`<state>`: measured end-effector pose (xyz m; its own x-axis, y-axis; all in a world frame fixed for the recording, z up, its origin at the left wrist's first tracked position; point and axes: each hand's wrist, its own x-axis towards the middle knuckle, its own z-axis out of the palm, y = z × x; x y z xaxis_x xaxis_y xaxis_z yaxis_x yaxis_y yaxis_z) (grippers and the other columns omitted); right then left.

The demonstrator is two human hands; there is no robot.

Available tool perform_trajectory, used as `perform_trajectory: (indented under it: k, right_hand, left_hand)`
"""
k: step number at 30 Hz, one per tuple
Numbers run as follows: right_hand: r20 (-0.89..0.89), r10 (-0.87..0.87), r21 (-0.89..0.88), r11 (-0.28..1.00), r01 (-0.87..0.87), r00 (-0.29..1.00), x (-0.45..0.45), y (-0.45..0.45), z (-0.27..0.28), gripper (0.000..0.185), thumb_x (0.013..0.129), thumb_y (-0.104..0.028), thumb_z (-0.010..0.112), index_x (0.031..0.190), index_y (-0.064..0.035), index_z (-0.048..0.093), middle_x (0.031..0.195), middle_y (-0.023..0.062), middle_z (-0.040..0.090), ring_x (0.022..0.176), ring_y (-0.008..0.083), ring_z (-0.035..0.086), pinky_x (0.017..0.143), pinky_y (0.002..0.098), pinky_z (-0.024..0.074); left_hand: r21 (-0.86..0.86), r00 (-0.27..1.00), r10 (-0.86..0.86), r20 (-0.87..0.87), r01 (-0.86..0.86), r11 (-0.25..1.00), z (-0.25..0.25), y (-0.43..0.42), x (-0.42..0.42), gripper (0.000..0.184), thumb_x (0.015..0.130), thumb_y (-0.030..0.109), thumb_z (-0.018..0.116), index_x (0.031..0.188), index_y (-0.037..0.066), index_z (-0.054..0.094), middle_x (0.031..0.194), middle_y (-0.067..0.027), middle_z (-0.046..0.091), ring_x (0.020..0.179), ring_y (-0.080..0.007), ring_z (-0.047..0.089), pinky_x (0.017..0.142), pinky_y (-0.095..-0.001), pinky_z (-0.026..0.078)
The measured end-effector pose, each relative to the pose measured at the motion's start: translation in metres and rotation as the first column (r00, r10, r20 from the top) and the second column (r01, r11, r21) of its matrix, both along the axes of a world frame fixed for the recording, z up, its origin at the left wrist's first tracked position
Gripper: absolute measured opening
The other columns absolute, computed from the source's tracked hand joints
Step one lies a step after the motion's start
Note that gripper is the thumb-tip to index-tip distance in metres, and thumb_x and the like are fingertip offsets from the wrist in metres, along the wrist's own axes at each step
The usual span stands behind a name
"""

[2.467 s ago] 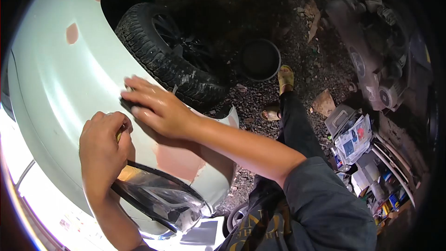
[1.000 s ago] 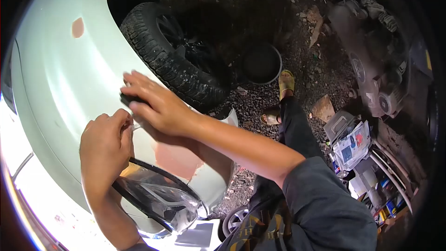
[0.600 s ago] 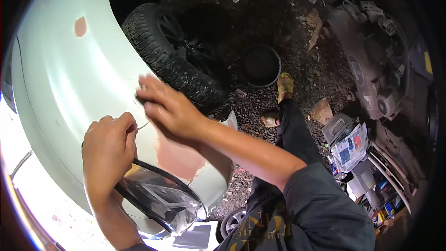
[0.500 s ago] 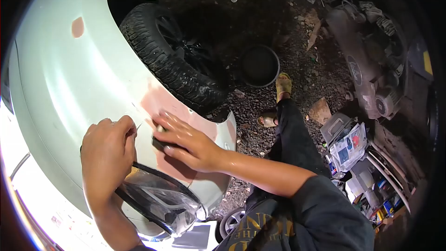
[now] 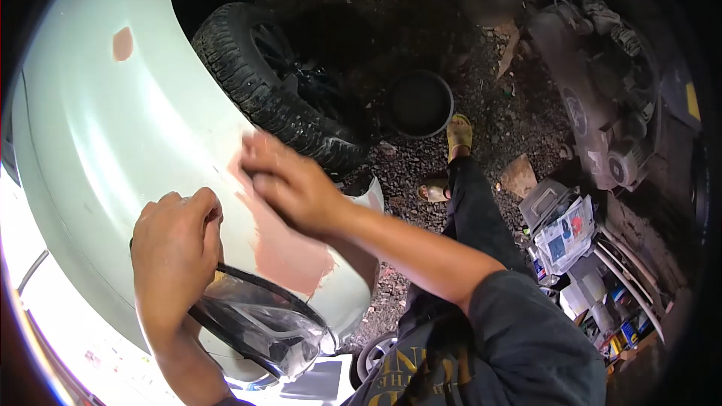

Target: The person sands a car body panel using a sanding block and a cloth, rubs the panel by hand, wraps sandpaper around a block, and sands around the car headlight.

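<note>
My right hand (image 5: 289,184), blurred by motion, presses on the upper end of a pinkish filler patch (image 5: 289,256) on the white fender (image 5: 169,135), close to the wheel arch. Its fingers are bent over a sanding block, mostly hidden under the palm now; its dark edge showed earlier. Filler lies bare below this hand, with ragged edges. My left hand (image 5: 177,248) rests on the bodywork just above the headlight (image 5: 263,323). The fingers there are curled in and the thumb is pressed against them; whatever they hold, if anything, is hidden.
A tyre (image 5: 271,90) fills the wheel arch. A black tub (image 5: 420,104) stands on the gravel near my sandalled feet (image 5: 459,135). A dusty bumper part (image 5: 579,105) lies at right, above a box (image 5: 545,207) with papers. Another filler spot (image 5: 122,44) marks the fender.
My right hand has slid up along the filler patch toward the wheel arch, uncovering the patch's lower part. My left hand has stayed in place.
</note>
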<state>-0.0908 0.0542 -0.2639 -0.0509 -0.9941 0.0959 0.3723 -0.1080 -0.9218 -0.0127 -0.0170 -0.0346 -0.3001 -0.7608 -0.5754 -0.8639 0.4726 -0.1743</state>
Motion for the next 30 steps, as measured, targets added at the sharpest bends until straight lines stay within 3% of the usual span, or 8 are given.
perform_trajectory:
  k: [2,11,14,17,20,24,27,30]
  right_hand:
    - [0.100,-0.050,0.109,0.993,0.039,0.994,-0.001,-0.041,-0.015,0.039,0.097,-0.015,0.064,0.133,0.0004,0.064,0.154,0.0267,0.049,0.148,0.0425,0.041,0.121,0.0444,0.0358]
    - [-0.029,-0.067,0.025,0.997,0.067,0.997,0.000,0.011,-0.005,0.037,0.099,-0.011,0.062,0.135,-0.0004,0.064,0.152,0.0266,0.052,0.149,0.0409,0.041,0.124,0.0452,0.0306]
    - [0.075,-0.076,0.237,0.970,0.057,0.994,0.000,-0.019,-0.009,0.037,0.100,-0.011,0.061,0.136,-0.0009,0.064,0.155,0.0267,0.049,0.150,0.0397,0.040,0.124,0.0430,0.0311]
    - [-0.071,-0.005,0.091,0.996,0.012,0.997,0.002,0.050,0.042,0.042,0.101,-0.010,0.063,0.142,-0.0035,0.061,0.160,0.0227,0.045,0.154,0.0354,0.036,0.126,0.0447,0.0266]
    - [-0.020,-0.009,0.072,0.997,0.011,1.000,0.007,0.043,0.022,0.043,0.099,-0.009,0.065,0.141,-0.0036,0.061,0.160,0.0226,0.045,0.154,0.0357,0.036,0.126,0.0451,0.0266]
    - [0.069,-0.080,0.300,0.952,0.055,0.994,-0.001,-0.025,-0.005,0.039,0.103,-0.014,0.055,0.137,0.0019,0.062,0.155,0.0280,0.048,0.149,0.0430,0.040,0.123,0.0473,0.0309]
    - [-0.064,0.016,0.133,0.991,-0.007,0.998,0.002,0.049,0.050,0.041,0.102,-0.015,0.060,0.141,-0.0019,0.060,0.161,0.0243,0.042,0.154,0.0401,0.033,0.125,0.0478,0.0280]
    - [-0.104,0.006,0.091,0.996,0.004,0.995,0.003,0.048,0.040,0.041,0.102,-0.013,0.060,0.142,-0.0044,0.060,0.160,0.0235,0.044,0.153,0.0404,0.035,0.124,0.0470,0.0301]
  left_hand:
    - [-0.030,0.999,-0.024,-0.024,0.024,0.999,0.001,0.002,-0.001,0.007,0.089,0.011,0.064,0.089,0.005,0.068,0.078,-0.0168,0.063,0.078,-0.0371,0.060,0.076,-0.0471,0.047]
    - [-0.025,1.000,0.008,0.016,-0.008,1.000,0.000,0.002,0.000,0.009,0.090,0.014,0.065,0.091,0.006,0.068,0.080,-0.0160,0.064,0.081,-0.0373,0.060,0.077,-0.0473,0.047]
    - [-0.019,1.000,0.020,0.015,-0.019,1.000,0.005,0.002,-0.004,0.009,0.090,0.014,0.065,0.091,0.006,0.068,0.079,-0.0158,0.064,0.080,-0.0372,0.060,0.077,-0.0474,0.047]
    - [-0.040,0.999,0.031,0.026,-0.030,0.999,0.001,0.002,-0.005,0.008,0.090,0.014,0.065,0.091,0.006,0.069,0.080,-0.0155,0.064,0.080,-0.0373,0.060,0.077,-0.0476,0.047]
    - [-0.023,1.000,0.018,0.020,-0.018,1.000,0.001,0.000,-0.002,0.008,0.089,0.015,0.067,0.091,0.007,0.069,0.081,-0.0153,0.064,0.081,-0.0373,0.059,0.077,-0.0477,0.047]
    - [-0.020,0.999,0.044,-0.003,-0.044,0.999,0.005,0.002,-0.006,0.013,0.087,0.018,0.072,0.092,0.007,0.068,0.082,-0.0139,0.065,0.083,-0.0365,0.060,0.078,-0.0468,0.048]
    - [-0.007,0.999,0.038,0.017,-0.038,0.999,0.005,-0.002,-0.010,0.016,0.086,0.020,0.075,0.093,0.008,0.068,0.083,-0.0126,0.066,0.084,-0.0359,0.061,0.079,-0.0461,0.048]
    - [0.014,1.000,-0.004,0.016,0.003,1.000,0.004,0.000,-0.006,0.015,0.085,0.019,0.076,0.093,0.008,0.068,0.084,-0.0120,0.067,0.084,-0.0357,0.061,0.079,-0.0456,0.049]
